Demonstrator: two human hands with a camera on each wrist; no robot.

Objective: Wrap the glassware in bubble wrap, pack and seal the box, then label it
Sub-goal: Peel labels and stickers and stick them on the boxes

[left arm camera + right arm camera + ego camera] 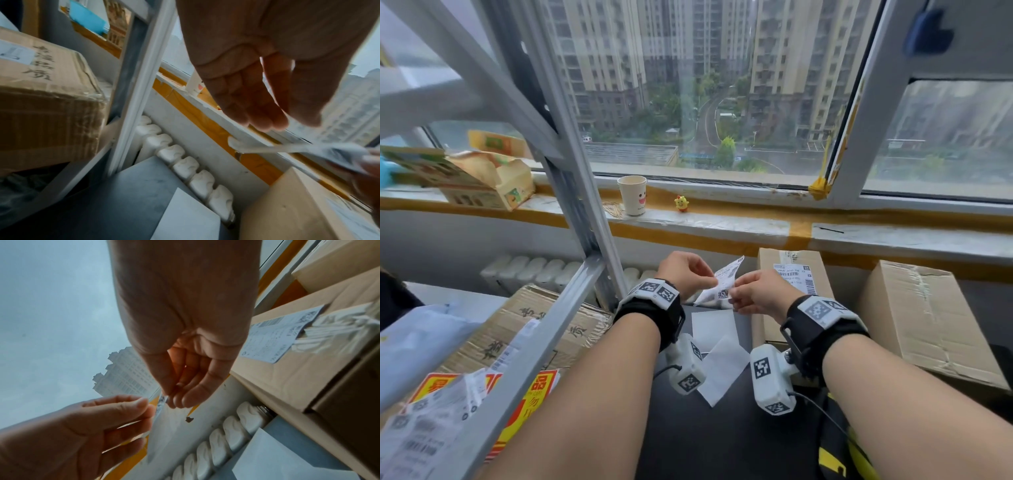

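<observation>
Head view, with both wrist views. You held a printed shipping label [722, 286] in the air between your two hands, above the dark desk [722, 428] and in front of the window sill [722, 219]. Your left hand [685, 274] pinched the label's left edge between thumb and curled fingers; your right hand [756, 291] pinched its lower right edge in the same way. The label stood tilted, its upper corner pointing up and to the right, with a square code visible near its lower end. In the left wrist view the label [329, 150] appeared edge-on and blurred, so its print could not be read there.

Just beyond your right hand stood a sealed cardboard box [794, 274] against the wall under the sill, already bearing a label on its top face. A second, larger cardboard box [924, 315] lay to its right. Two blank white sheets [717, 346] lay flat on the desk below your hands, overlapping at one corner. To your left, a taped carton with printed characters [534, 325] sat behind a slanted metal shelf post [582, 205]. On the sill stood a paper cup [632, 194] and, near it, a small yellow figure [681, 203].
</observation>
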